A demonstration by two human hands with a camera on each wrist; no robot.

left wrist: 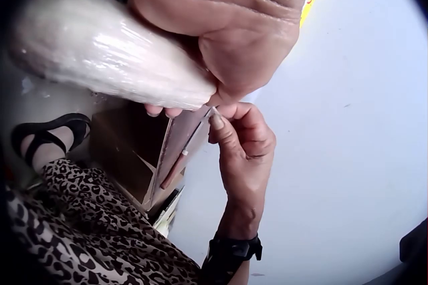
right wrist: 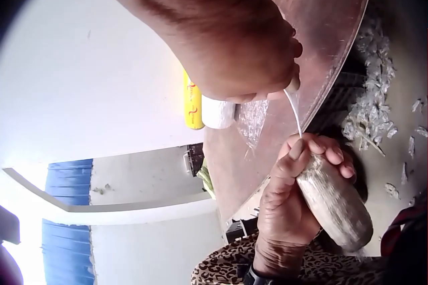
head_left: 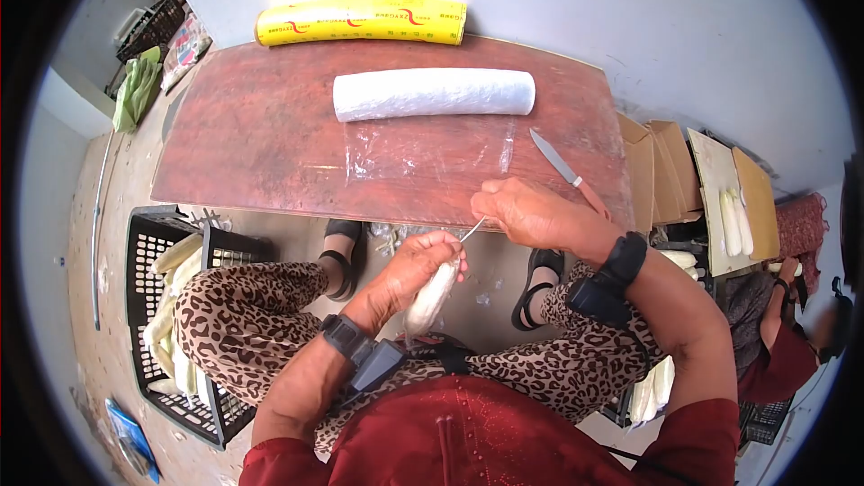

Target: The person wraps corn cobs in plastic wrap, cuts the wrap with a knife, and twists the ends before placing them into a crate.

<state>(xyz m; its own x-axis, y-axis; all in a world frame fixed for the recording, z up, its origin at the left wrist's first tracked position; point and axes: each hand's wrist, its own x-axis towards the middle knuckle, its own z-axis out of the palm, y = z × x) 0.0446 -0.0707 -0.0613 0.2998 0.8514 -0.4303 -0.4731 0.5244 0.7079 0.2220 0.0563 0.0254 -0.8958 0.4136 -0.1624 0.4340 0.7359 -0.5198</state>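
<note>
A pale, long vegetable [head_left: 432, 302] wrapped in cling film is gripped in my left hand [head_left: 414, 272], its thick end towards my lap. From its upper end runs a thin, taut twist of film [right wrist: 295, 112], whose far end my right hand [head_left: 537, 214] pinches near the table's front edge. In the left wrist view the film looks glossy and tight round the vegetable [left wrist: 114, 51]. Left fingers and thumb close round it right where the twist begins, as the right wrist view shows. The vegetable's exact kind I cannot tell.
On the red-brown table [head_left: 261, 117] lie a white cling film roll [head_left: 432, 94] with a sheet [head_left: 432, 151] drawn out, a yellow printed roll [head_left: 360, 22] and a knife [head_left: 555, 159]. A black crate [head_left: 212, 243] of pale vegetables stands left. Another person [head_left: 783, 342] sits at right.
</note>
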